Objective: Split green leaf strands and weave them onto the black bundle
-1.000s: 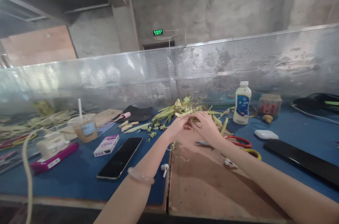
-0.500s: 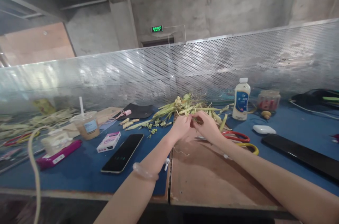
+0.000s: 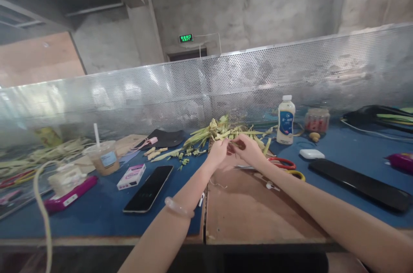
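My left hand (image 3: 220,152) and my right hand (image 3: 248,151) meet over the brown board, fingers pinched together. What they hold between the fingertips is too small and hidden to make out. Just behind them lies a loose heap of pale green-yellow plant strips (image 3: 222,130). Several small green knotted pieces (image 3: 190,151) are scattered to the left of the heap. Beside my right wrist are scissors with red handles (image 3: 284,162), partly covered by my arm, and a yellow handle loop (image 3: 297,174).
A phone (image 3: 149,189), a pink-and-white box (image 3: 131,177) and a drink cup with a straw (image 3: 103,161) lie left. To the right stand a bottle (image 3: 286,124) and a jar (image 3: 318,122), with a long black case (image 3: 359,184). A perforated metal screen (image 3: 155,92) borders the back.
The view has turned slightly to the right, so the things appear farther left. Both hands stay together with fingers pinched, with only slight finger movement.
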Tool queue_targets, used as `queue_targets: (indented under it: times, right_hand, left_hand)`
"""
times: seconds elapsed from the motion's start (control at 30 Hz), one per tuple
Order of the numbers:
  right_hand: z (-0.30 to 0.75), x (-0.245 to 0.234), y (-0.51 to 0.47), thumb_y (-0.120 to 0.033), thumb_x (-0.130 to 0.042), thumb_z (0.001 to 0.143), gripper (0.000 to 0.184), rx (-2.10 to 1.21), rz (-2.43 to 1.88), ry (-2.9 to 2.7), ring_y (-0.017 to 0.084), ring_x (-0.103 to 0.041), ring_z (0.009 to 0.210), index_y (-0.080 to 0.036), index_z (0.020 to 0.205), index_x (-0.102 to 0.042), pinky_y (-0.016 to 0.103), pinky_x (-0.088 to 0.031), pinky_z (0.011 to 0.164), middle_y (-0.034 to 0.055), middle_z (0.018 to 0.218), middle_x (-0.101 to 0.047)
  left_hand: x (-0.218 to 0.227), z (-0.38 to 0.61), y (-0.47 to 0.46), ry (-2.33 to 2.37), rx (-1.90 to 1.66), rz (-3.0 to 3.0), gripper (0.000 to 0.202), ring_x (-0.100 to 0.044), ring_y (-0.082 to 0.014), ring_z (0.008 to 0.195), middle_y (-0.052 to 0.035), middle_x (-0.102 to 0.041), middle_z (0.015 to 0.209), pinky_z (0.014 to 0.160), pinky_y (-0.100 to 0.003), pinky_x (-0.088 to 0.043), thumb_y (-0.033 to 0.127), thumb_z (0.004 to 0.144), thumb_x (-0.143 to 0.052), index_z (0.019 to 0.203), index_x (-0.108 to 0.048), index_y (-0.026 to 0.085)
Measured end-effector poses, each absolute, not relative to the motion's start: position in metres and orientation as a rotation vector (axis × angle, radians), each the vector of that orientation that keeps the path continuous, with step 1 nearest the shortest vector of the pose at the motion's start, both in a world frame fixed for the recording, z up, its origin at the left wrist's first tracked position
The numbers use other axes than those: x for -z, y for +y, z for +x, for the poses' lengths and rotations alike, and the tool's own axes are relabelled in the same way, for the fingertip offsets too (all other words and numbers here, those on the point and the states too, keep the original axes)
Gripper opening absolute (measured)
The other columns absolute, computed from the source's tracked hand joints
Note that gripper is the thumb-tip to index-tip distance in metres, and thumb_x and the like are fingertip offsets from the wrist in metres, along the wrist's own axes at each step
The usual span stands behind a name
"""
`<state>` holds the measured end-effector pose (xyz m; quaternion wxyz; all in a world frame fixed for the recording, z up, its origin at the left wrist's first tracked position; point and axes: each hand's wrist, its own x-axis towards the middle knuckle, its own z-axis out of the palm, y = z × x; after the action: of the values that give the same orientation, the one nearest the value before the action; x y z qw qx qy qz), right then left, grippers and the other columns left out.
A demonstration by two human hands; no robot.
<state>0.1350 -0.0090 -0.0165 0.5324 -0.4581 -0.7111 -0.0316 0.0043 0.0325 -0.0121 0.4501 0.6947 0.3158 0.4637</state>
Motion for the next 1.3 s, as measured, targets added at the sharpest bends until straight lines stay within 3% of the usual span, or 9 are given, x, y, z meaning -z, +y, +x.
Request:
queue_targets:
  times: [0.17,0.37,0.57,0.77,0.9,1.03,1.1,1.2,1.3]
  right_hand:
    - [0.137,0.017,-0.012,-0.032,-0.056,0.076,0.018,0.034,-1.065,-1.720,0.014,-0.050,0.064,-0.018,0.087,-0.060,0.025,-0.040,0.058,0.0017,0.073,-0.056]
    - [0.139,0.019,-0.012,-0.027,-0.054,0.079,0.018,0.017,-1.006,-1.743,0.016,-0.054,0.074,-0.019,0.093,-0.061,0.029,-0.045,0.067,0.0046,0.085,-0.054]
    - [0.137,0.021,-0.011,-0.026,-0.034,0.087,0.031,-0.143,-0.944,-1.764,0.010,-0.049,0.052,-0.017,0.105,-0.057,0.029,-0.048,0.054,0.0067,0.091,-0.048]
    - [0.135,0.018,-0.012,-0.032,-0.043,0.082,0.026,-0.324,-0.961,-1.613,0.008,-0.051,0.051,-0.018,0.096,-0.060,0.025,-0.047,0.046,0.0075,0.099,-0.051]
    - [0.138,0.014,-0.014,-0.034,-0.054,0.075,0.024,-0.516,-1.029,-1.526,0.010,-0.051,0.050,-0.019,0.093,-0.059,0.020,-0.041,0.039,0.0031,0.079,-0.058]
    - [0.140,0.013,-0.012,-0.032,-0.059,0.069,0.021,-0.573,-1.056,-1.437,0.009,-0.048,0.047,-0.019,0.085,-0.057,0.019,-0.037,0.036,-0.0003,0.068,-0.057]
    - [0.140,0.015,-0.010,-0.032,-0.058,0.069,0.019,-0.602,-1.021,-1.422,0.009,-0.047,0.045,-0.019,0.083,-0.054,0.019,-0.037,0.036,-0.0014,0.069,-0.054]
    - [0.139,0.019,-0.005,-0.031,-0.055,0.070,0.020,-0.619,-0.938,-1.429,0.008,-0.045,0.045,-0.021,0.087,-0.050,0.019,-0.038,0.035,-0.0041,0.067,-0.047]
    - [0.138,0.025,0.001,-0.029,-0.052,0.071,0.022,-0.527,-0.913,-1.452,0.009,-0.044,0.045,-0.024,0.092,-0.045,0.019,-0.037,0.034,-0.0051,0.069,-0.043]
  left_hand:
    - [0.009,-0.004,0.031,0.692,-1.073,1.759,0.041,-0.060,-0.0171,0.066,-0.0093,-0.066,0.074,0.066,-0.030,-0.049,0.041,0.084,-0.040,0.089,-0.065,0.009]
    - [0.004,-0.012,0.029,0.581,-0.976,1.898,0.038,-0.059,-0.0180,0.079,-0.0101,-0.065,0.089,0.069,-0.026,-0.046,0.041,0.077,-0.053,0.097,-0.062,0.010]
    - [0.003,-0.016,0.031,0.551,-1.001,1.970,0.036,-0.059,-0.0176,0.079,-0.0085,-0.065,0.086,0.070,-0.026,-0.044,0.032,0.075,-0.057,0.104,-0.057,0.010]
    - [0.004,-0.016,0.031,0.640,-1.000,2.117,0.029,-0.060,-0.0189,0.079,-0.0086,-0.066,0.084,0.074,-0.030,-0.045,0.024,0.074,-0.056,0.100,-0.058,0.010]
    - [0.003,-0.016,0.030,0.722,-0.960,2.243,0.021,-0.060,-0.0187,0.078,-0.0070,-0.067,0.082,0.076,-0.030,-0.045,0.019,0.074,-0.051,0.090,-0.061,0.012]
    - [0.000,-0.015,0.024,0.753,-0.944,2.301,0.016,-0.059,-0.0185,0.084,-0.0087,-0.063,0.103,0.078,-0.028,-0.045,0.014,0.071,-0.049,0.076,-0.064,0.012]
    - [-0.003,-0.014,0.020,0.750,-0.935,2.297,0.018,-0.060,-0.0182,0.084,-0.0089,-0.062,0.107,0.077,-0.028,-0.045,0.013,0.071,-0.048,0.081,-0.064,0.012]
    - [-0.006,-0.014,0.014,0.740,-0.894,2.297,0.031,-0.060,-0.0184,0.082,-0.0086,-0.065,0.096,0.076,-0.028,-0.045,0.013,0.072,-0.049,0.101,-0.060,0.012]
    - [-0.007,-0.016,0.013,0.686,-0.832,2.275,0.052,-0.060,-0.0179,0.079,-0.0050,-0.067,0.080,0.077,-0.030,-0.044,0.015,0.074,-0.050,0.125,-0.042,0.013]
